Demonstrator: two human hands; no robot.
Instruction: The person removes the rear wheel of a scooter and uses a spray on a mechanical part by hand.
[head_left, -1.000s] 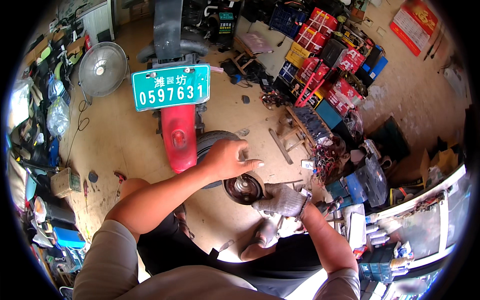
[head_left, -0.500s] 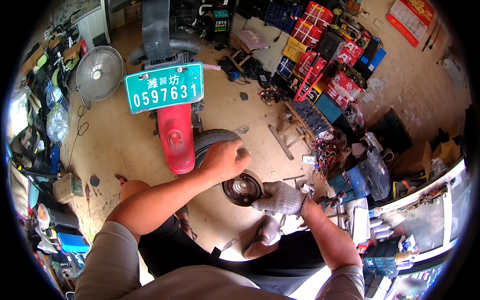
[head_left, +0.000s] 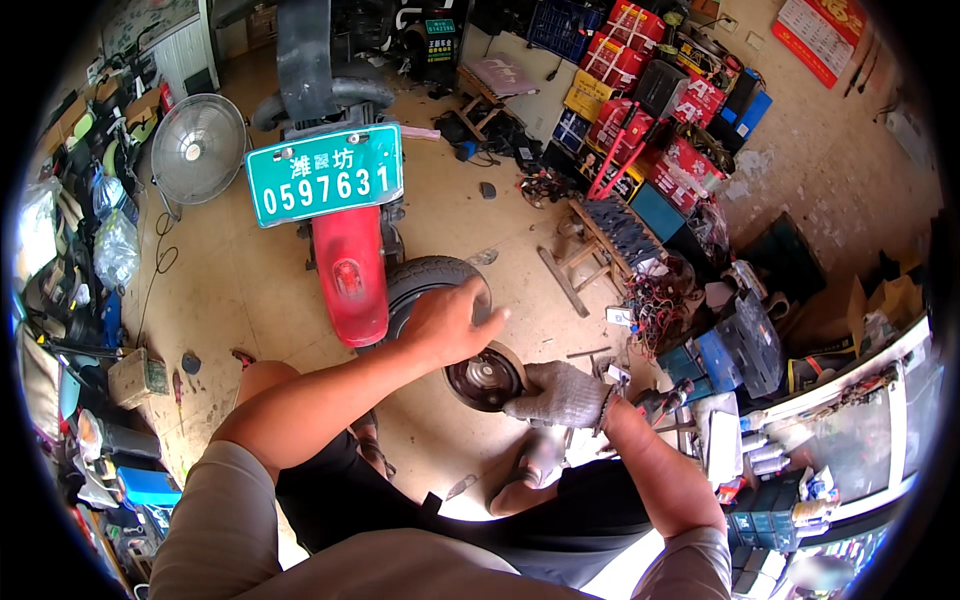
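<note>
My right hand [head_left: 558, 394], in a grey knit glove, grips the right rim of a round metal brake drum [head_left: 470, 383]. The drum has a dark, dished face and a light hub at its centre. Just above and left of it is my bare left hand [head_left: 452, 325], thumb and forefinger apart with nothing visible between them; its other fingers are hidden. Behind that hand stands a black tyre [head_left: 428, 273], partly covered by it. The tyre is beside the red rear mudguard [head_left: 350, 280] of a two-wheeler, which carries a green number plate [head_left: 325, 177].
A round floor fan [head_left: 197, 150] stands at the left. To the right are a small wooden stool [head_left: 590, 260], a tangle of wires [head_left: 655, 315] and stacked red boxes [head_left: 625, 70]. A power drill [head_left: 663, 402] lies by my right forearm. A beige box [head_left: 137, 378] sits at lower left.
My left hand's thumb and forefinger have spread apart from a more closed shape. The hand stays above the drum. My right hand keeps its grip, and the view has shifted slightly.
</note>
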